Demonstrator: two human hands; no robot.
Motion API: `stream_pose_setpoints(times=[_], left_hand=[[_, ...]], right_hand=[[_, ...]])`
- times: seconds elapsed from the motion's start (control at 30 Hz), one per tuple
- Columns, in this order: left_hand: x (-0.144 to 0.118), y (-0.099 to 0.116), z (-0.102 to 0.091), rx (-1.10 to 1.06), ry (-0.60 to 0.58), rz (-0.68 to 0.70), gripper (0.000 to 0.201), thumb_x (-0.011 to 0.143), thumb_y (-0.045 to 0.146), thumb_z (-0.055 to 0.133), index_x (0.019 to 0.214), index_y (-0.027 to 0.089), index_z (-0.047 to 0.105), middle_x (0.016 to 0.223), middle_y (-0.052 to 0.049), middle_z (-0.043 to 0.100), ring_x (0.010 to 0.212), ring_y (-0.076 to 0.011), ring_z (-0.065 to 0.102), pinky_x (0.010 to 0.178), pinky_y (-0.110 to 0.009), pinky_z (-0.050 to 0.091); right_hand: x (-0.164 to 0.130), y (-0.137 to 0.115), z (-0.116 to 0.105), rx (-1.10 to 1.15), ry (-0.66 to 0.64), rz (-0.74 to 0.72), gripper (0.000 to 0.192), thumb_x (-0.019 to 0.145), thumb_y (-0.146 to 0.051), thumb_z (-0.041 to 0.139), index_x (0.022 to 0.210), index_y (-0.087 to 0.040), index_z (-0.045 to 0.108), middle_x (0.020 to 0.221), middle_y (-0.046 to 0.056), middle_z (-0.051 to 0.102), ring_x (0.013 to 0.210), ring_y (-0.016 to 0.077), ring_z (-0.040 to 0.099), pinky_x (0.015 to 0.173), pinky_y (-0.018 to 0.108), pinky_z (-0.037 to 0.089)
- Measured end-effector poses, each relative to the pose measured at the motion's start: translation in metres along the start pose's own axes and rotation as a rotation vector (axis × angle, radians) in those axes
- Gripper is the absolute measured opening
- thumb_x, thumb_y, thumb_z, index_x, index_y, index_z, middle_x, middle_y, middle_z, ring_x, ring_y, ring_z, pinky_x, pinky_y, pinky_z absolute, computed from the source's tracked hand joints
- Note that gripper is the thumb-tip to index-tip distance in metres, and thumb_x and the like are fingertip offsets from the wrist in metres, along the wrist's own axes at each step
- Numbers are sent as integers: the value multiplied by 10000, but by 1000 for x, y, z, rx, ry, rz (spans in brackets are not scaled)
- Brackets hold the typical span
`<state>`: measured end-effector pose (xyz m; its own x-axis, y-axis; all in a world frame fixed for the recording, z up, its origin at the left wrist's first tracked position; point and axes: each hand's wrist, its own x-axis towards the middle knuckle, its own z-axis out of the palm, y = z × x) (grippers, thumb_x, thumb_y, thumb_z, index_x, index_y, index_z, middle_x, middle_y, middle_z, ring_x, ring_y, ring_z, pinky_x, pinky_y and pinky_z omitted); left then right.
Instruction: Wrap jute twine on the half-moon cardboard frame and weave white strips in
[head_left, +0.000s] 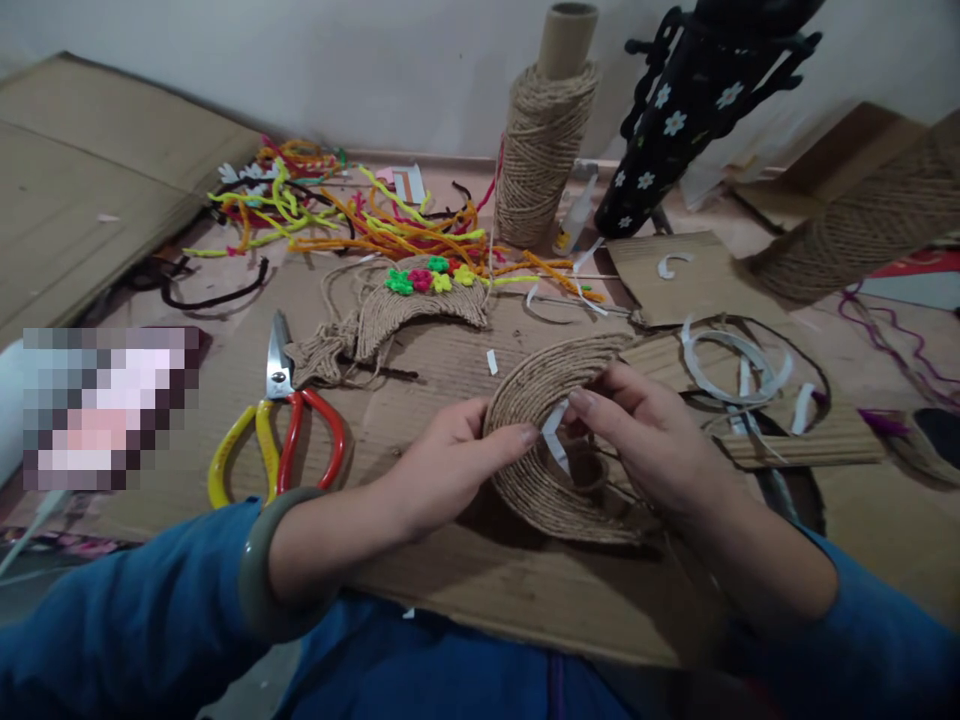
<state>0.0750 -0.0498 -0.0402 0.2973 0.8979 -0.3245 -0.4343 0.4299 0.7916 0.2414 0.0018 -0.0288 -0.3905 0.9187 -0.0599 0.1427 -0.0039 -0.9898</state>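
My left hand (pixel 450 462) grips the left edge of a crescent-shaped piece wrapped in jute twine (pixel 541 400), holding it above a sheet of cardboard (pixel 420 360). My right hand (pixel 646 432) pinches a narrow white paper strip (pixel 556 438) against the inner curve of the crescent. Both sleeves are blue, and a green bangle (pixel 264 560) sits on the left wrist.
Red-and-yellow scissors (pixel 279 432) lie left of my hands. Behind them lies a finished jute crescent with small coloured flowers (pixel 424 292), a pile of coloured pipe cleaners (pixel 352 215), a jute spool (pixel 541 145) and a black flowered object (pixel 675 110). White strips (pixel 739 365) lie at right.
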Motion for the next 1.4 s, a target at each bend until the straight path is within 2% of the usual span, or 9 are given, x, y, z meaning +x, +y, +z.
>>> stream_pose_setpoints(times=[0.17,0.4,0.6,0.77,0.93,1.03,1.17,1.4], left_hand=[[-1,1,2,57,12,14,269,696,346,763,841,128,702,779,-31,712,745,-142,619,739,-262,470],[-3,4,1,24,28,-36,243,654,323,791,746,128,679,644,9,642,630,-111,569,626,-230,461],[-3,7,2,81,5,59,169,721,300,736,762,139,703,680,13,646,653,-98,560,647,-216,460],[-3,6,4,102,4,13,156,716,286,723,741,137,685,649,15,620,633,-104,550,636,-229,459],[-3,6,3,108,59,15,165,705,293,714,736,139,664,636,13,600,612,-115,537,606,-243,440],[-2,7,3,95,32,29,129,688,250,724,715,139,665,661,14,612,618,-103,528,614,-231,438],[-1,6,4,69,46,-12,143,691,260,715,712,144,635,641,21,596,584,-101,523,575,-232,432],[-1,7,4,63,23,20,136,695,259,712,710,136,656,657,16,619,602,-93,533,606,-229,438]], right_hand=[[-1,1,1,1,26,29,232,741,-360,679,631,-190,566,557,-15,576,497,107,525,469,230,470],[-9,-1,6,-101,-61,94,226,762,-355,639,631,-192,554,546,-8,571,478,114,515,419,226,422],[-7,-2,3,-122,-104,-10,295,829,-401,584,616,-197,563,590,5,585,555,128,548,514,248,467],[-8,-2,5,-245,-42,50,259,783,-325,601,571,-213,504,507,-9,550,456,123,497,389,238,373],[-7,-4,5,-257,-69,-21,270,810,-324,583,573,-209,520,519,-12,551,480,115,496,431,239,401],[-5,-5,5,-231,-96,-15,293,817,-365,586,576,-207,536,533,-5,567,496,118,512,453,244,416],[-5,-6,6,-282,-49,-16,310,806,-358,614,554,-206,518,517,-9,557,477,110,488,429,237,382],[-4,-2,1,-218,-81,-41,456,807,-601,566,602,-195,601,557,13,611,537,132,567,496,253,459]])
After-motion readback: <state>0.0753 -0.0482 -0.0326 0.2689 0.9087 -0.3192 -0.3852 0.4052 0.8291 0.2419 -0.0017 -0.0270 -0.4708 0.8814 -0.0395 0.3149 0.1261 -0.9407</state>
